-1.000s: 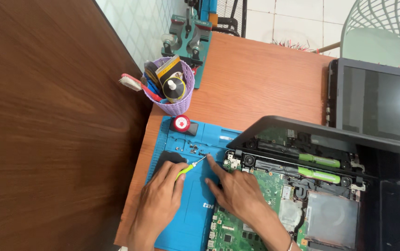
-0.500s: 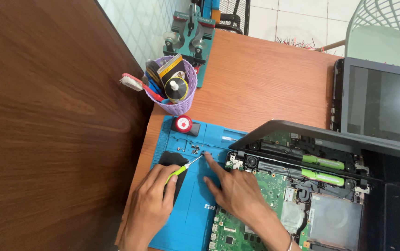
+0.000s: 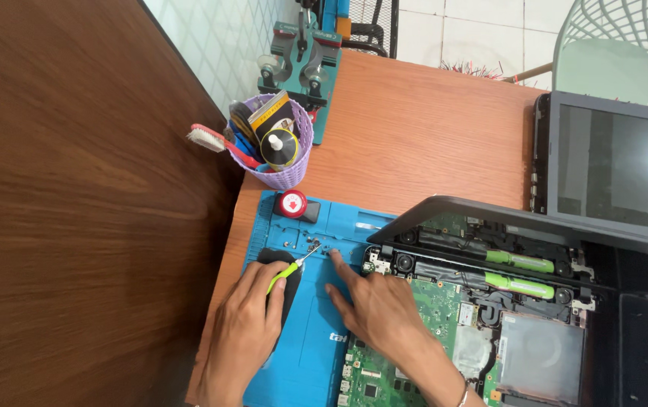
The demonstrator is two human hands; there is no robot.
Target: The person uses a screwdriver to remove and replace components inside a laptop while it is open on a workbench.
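Both hands have edged farther up the blue repair mat (image 3: 316, 354) since a second ago, and the screwdriver tip now sits among the small screws (image 3: 313, 244) near the mat's far edge. Left hand (image 3: 245, 332) is closed around the green-handled screwdriver (image 3: 288, 271), whose long axis runs diagonally, its tip pointing far and right, the handle near and left, over a black pad (image 3: 271, 258). Right hand (image 3: 376, 309) lies flat on the mat, fingers spread and holding nothing, its forefinger just beside the screws. An opened laptop's circuit board (image 3: 429, 332) lies right of it; a purple tool basket (image 3: 282, 169) stands farther off.
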